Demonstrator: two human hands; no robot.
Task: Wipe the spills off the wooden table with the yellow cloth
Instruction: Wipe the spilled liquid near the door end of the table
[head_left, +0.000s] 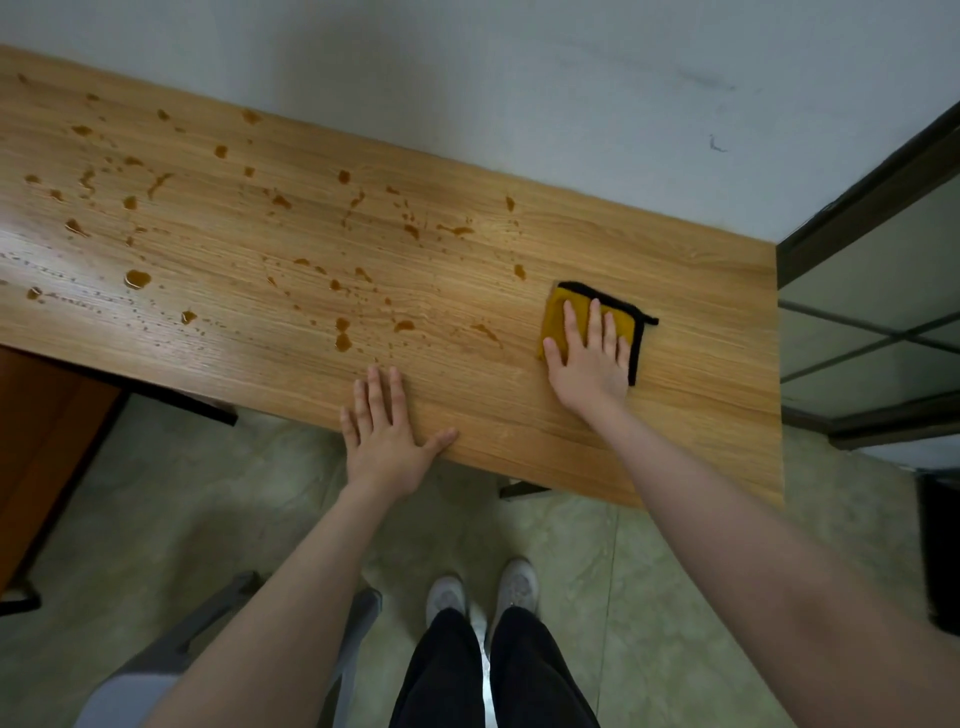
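Many amber-brown spills (343, 340) are lying leftward of the folded yellow black-edged cloth (558, 317), which the right hand (589, 358) is pressing flat-fingered; the left hand (387, 436) is resting open on the long wooden table (701, 338).

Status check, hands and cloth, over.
Right hand flat on yellow cloth. Left hand flat on table edge. Brown spills unwiped. Nothing in the way.

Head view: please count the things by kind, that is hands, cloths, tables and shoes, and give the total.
Hands: 2, the left hand flat at the table edge, the right hand flat on the cloth.
Cloths: 1, the yellow cloth.
Tables: 1, the wooden table.
Shoes: 2, the white shoes.
Total: 6
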